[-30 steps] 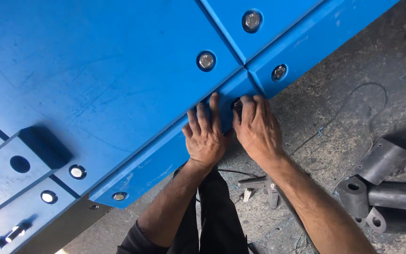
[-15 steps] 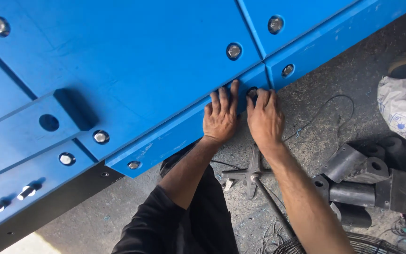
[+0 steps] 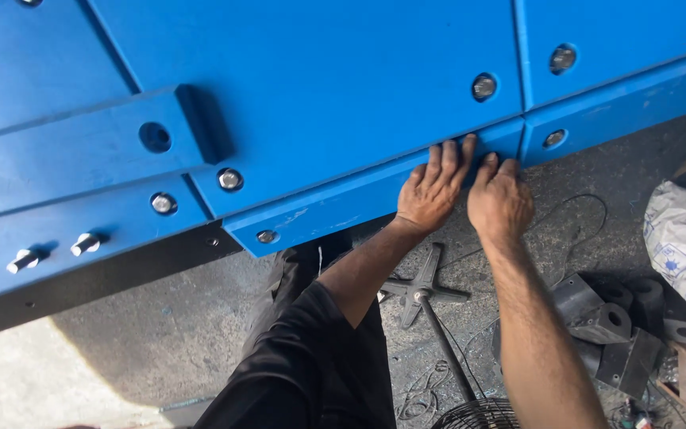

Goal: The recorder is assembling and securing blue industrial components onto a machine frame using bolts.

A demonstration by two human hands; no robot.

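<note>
On grey concrete floor (image 3: 160, 334), both hands (image 3: 470, 195) flat, open, pressing blue panel (image 3: 319, 103) edge

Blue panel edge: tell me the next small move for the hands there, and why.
Probably a small fingertip adjustment at the seam: both the left hand and right hand press on the angled lower strip of the blue panel, right beside a joint, and whatever the right fingers cover is hidden.

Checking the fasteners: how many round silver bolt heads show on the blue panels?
6: two upper right, one on the lower strip, three left-centre. The hands may hide another.
</note>
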